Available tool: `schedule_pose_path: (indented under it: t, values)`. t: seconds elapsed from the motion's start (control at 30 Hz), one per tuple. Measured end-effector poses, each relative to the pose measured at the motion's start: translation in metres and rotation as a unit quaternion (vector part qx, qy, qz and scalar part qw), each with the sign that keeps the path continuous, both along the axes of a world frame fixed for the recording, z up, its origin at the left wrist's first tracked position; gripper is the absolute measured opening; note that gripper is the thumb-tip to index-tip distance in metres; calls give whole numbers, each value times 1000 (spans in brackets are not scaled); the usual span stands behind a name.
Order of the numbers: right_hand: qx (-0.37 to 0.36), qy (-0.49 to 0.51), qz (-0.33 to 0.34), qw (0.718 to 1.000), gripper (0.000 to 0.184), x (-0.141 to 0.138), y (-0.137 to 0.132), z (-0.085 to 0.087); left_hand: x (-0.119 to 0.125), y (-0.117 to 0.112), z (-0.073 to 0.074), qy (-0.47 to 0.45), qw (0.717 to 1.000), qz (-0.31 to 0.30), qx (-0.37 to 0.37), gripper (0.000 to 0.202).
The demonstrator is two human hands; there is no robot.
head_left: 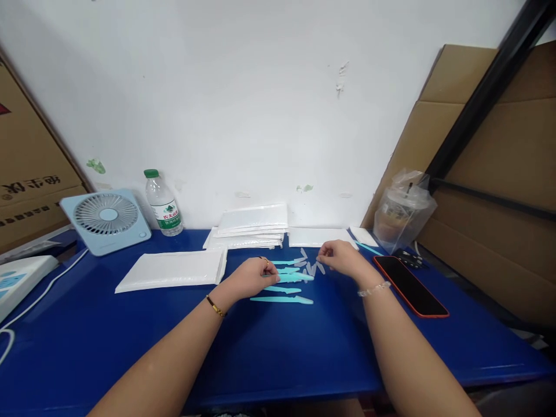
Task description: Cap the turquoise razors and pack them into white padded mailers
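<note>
Several turquoise sticks (pixel 282 300) lie on the blue table (pixel 278 359); the left hand (pixel 249 278) has its grip pinched on one. The right hand's (pixel 341 258) grip is narrow beside translucent caps (pixel 308 268); whether it holds one, I cannot tell.

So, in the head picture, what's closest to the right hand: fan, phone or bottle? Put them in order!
From the right hand:
1. Phone, just to its right.
2. Bottle, well to the left, by the wall.
3. Fan, left of the bottle.

head cam | faces forward, down | table (pixel 304 347) near, wall (pixel 260 104) beyond
</note>
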State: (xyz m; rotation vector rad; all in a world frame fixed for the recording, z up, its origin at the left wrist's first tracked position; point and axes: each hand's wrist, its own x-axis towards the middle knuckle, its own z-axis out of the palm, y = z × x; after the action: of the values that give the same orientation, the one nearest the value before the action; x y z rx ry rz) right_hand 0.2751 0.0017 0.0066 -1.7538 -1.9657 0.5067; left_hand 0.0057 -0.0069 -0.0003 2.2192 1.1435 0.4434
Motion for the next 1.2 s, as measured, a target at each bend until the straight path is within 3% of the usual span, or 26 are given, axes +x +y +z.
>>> schedule_pose_path:
  t: [0.1,0.2,0.37,0.43,0.53,0.63,0.7,0.87,1.07,1.2]
  values:
    - [-36,-126,-24,991,10,1,6,-13,0,-3,1,51,998,-24,41,24]
    - [-50,-164,-24,985,11,-7,9,-22,-1,-1,-1,105,988,-28,113,19]
    - [-38,-205,-51,977,12,-14,10,-21,-1,3,-6,148,977,-54,141,8]
    - [-17,-167,-39,985,11,-13,9,-17,0,4,-6,156,972,-59,167,9]
    - [1,-24,47,999,12,-11,2,-8,1,4,-4,159,965,-52,203,17]
    - [-52,103,154,981,17,-12,-6,3,-2,5,0,125,971,-34,202,22]
    - [-81,140,183,970,20,-16,-11,8,-5,7,2,96,976,-18,196,22]
    - [-85,160,169,969,24,-27,-16,13,-8,8,5,65,979,15,192,22]
    - [-36,142,171,974,24,-27,-11,6,-7,7,7,75,981,15,180,21]
    - [-42,146,186,971,24,-32,-12,3,-5,6,7,71,980,10,186,21]
